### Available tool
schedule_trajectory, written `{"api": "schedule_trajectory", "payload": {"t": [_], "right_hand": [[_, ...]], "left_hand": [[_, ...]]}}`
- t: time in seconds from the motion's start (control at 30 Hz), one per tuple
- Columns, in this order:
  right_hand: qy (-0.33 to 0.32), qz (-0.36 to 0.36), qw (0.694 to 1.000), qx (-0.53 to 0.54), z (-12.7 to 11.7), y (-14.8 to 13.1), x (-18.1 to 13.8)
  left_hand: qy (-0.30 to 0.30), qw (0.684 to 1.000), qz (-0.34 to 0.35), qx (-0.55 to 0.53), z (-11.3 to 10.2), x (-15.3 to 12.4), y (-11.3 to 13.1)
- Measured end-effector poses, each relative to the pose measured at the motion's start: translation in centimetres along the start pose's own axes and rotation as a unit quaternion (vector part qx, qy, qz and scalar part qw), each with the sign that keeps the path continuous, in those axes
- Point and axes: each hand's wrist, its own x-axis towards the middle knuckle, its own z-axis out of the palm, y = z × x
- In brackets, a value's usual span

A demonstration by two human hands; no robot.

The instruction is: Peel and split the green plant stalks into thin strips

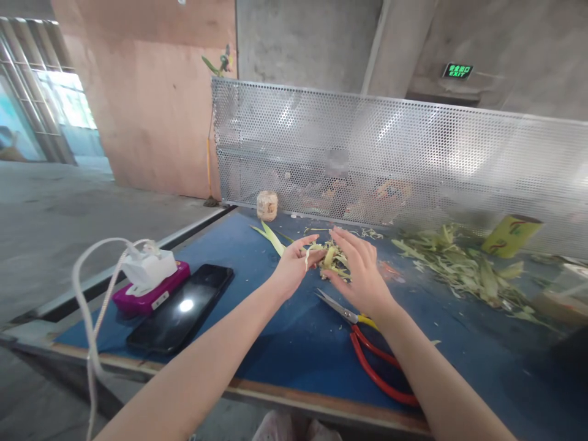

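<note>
Near the middle of the table, my left hand (pixel 294 266) is closed on a small bundle of pale green leaf strips (pixel 331 260) that look like corn husk. One pale strip curls over its fingers. Cupped around the bundle's right side is my right hand (pixel 361 266), thumb and fingers apart; whether it touches the strips is unclear. Scissors (pixel 351 317) with red and yellow handles lie partly hidden under my right forearm, blades apart and pointing toward my hands. Behind my left hand rests a long green leaf (pixel 272 239).
A phone (pixel 181 309) and a purple power strip (pixel 154 293) with a white charger (pixel 149 269) and cables occupy the left. A straw-coloured roll (pixel 267 206) stands by the perforated metal screen (pixel 404 159). Rightward are a leaf pile (pixel 473 269) and a yellow-green can (pixel 512 236).
</note>
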Motion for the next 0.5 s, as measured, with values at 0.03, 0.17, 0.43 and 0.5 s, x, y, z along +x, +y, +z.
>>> {"api": "schedule_trajectory", "payload": {"t": [0.03,0.17,0.43,0.5], "right_hand": [[0.014,0.004,1.000,0.000,-0.1,-0.1,-0.1],[-0.116,0.061,0.991,0.006,0.2,0.0,-0.2],[-0.185,0.290,0.897,0.277,2.1,0.1,-0.1],[-0.167,0.321,0.875,0.321,2.1,-0.1,0.0]], "left_hand": [[0.015,1.000,0.001,-0.018,0.0,0.1,0.1],[0.049,0.993,0.017,-0.103,-0.2,0.4,0.2],[0.055,0.995,0.005,-0.084,0.0,0.1,0.1],[0.046,0.996,0.002,-0.074,0.1,0.0,0.1]]}}
